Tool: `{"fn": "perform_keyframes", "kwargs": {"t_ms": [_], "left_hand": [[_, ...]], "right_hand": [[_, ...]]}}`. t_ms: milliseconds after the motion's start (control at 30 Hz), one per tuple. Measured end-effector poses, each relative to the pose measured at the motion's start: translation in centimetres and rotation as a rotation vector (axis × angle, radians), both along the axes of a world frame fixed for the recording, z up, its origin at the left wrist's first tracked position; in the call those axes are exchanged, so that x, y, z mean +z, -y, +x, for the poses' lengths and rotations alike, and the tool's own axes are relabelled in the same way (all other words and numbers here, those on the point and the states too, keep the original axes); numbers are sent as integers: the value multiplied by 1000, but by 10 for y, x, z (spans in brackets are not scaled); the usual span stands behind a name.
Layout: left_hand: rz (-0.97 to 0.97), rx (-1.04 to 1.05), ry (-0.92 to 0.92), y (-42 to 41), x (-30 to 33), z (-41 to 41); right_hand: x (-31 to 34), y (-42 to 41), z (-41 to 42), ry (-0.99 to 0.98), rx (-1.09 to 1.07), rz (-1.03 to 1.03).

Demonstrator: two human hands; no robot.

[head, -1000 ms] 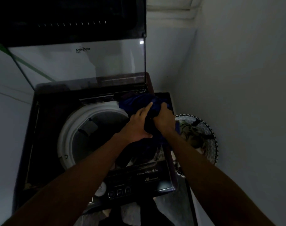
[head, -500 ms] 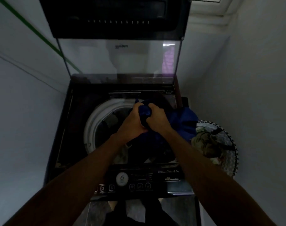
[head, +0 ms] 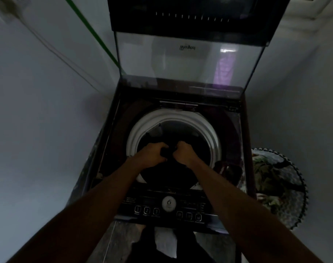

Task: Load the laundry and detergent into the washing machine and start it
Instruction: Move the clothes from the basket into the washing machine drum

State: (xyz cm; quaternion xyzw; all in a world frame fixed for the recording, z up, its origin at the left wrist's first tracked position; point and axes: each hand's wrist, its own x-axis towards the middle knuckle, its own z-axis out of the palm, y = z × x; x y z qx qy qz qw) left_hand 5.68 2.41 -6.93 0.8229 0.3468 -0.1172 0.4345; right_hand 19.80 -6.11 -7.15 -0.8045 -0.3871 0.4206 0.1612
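Head view, near to far: dim control panel (head: 168, 205), labels unreadable. Beyond it, left hand (head: 154, 153) and right hand (head: 182, 151) side by side over the drum (head: 173, 118), both curled tight round a dark garment (head: 167, 168) hanging into the opening, hiding the drum's inside. Right of the washer (head: 108, 130), a basket (head: 287, 186) of clothes, partly cut off by the machine. Farthest, raised glass lid (head: 181, 59).

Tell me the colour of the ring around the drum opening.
White, on the ring under the raised lid; seen best in the head view.
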Motion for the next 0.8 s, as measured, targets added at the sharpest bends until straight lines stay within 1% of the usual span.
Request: {"fn": "perform_keyframes", "kwargs": {"t_ms": [67, 167, 300, 467, 633, 800], "left_hand": [[18, 10, 1, 2, -6, 1], [11, 57, 33, 6, -9, 5], [4, 65, 58, 11, -9, 16], [-11, 90, 120, 17, -6, 34], [15, 70, 202, 32, 9, 72], [79, -16, 304, 57, 30, 127]], "right_hand": [[-10, 5, 3, 18, 5, -56], [-7, 7, 8, 39, -11, -6], [2, 8, 22, 96, -4, 54], [13, 13, 46, 143, -44, 83], [33, 28, 68, 238, -153, 231], [57, 55, 100, 344, -318, 419]]}}
